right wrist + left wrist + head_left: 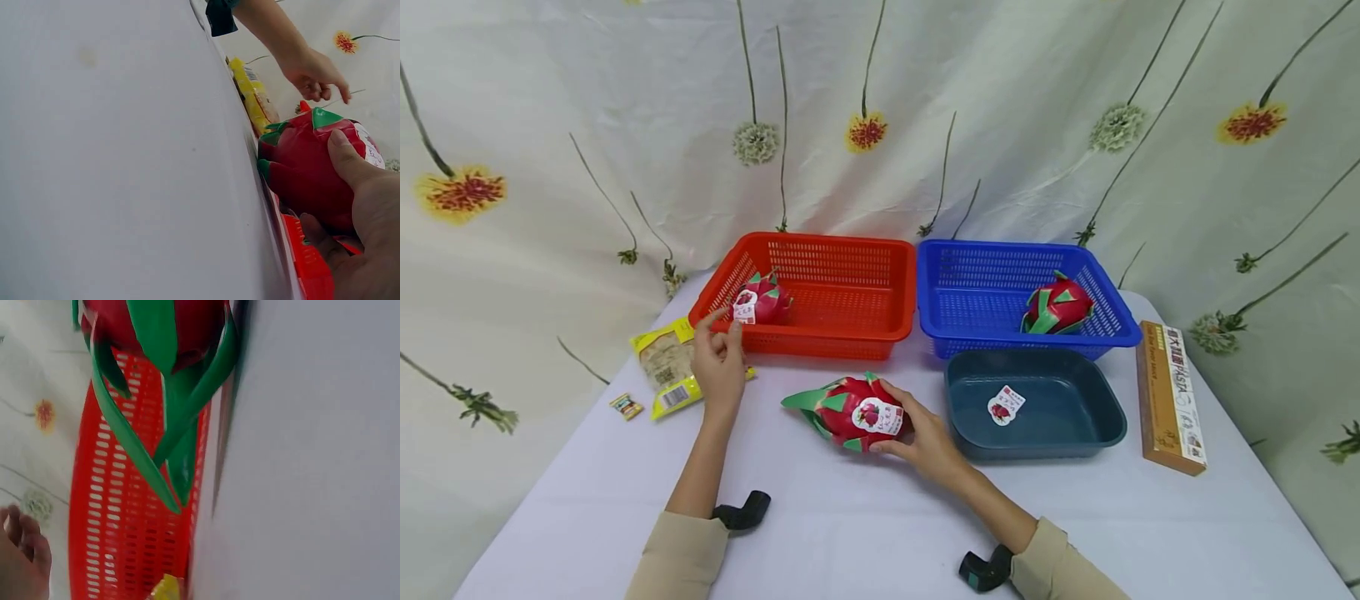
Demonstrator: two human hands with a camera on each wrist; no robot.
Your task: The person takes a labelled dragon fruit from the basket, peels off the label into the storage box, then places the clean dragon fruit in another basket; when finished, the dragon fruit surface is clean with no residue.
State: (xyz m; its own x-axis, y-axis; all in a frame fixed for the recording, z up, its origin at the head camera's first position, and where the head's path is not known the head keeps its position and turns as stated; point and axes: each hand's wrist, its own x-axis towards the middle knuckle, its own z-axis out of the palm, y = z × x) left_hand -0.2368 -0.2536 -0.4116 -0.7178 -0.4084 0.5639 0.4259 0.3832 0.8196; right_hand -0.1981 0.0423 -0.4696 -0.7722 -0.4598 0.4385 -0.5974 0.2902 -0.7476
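My right hand (pixel 928 442) grips the rounded end of a red dragon fruit (pixel 842 408) with green leaf tips, thumb on one side and fingers on the other. A white label (pixel 877 416) is on this fruit. In the right wrist view its thumb (pixel 340 147) lies on the red skin. My left hand (pixel 718 362) holds nothing, its index finger extended and the others loosely curled, by the front left corner of the red basket (pixel 827 337). Inside that basket sits another labelled dragon fruit (pixel 769 302).
A blue basket (pixel 985 333) with a dragon fruit (pixel 1060 304) stands right of the red one. In front is a dark teal tray (pixel 1060 408) with a loose label (pixel 1005 406). A pasta box (pixel 1168 396), yellow packet (pixel 670 362) and small wrapper (pixel 627 407) lie at the sides.
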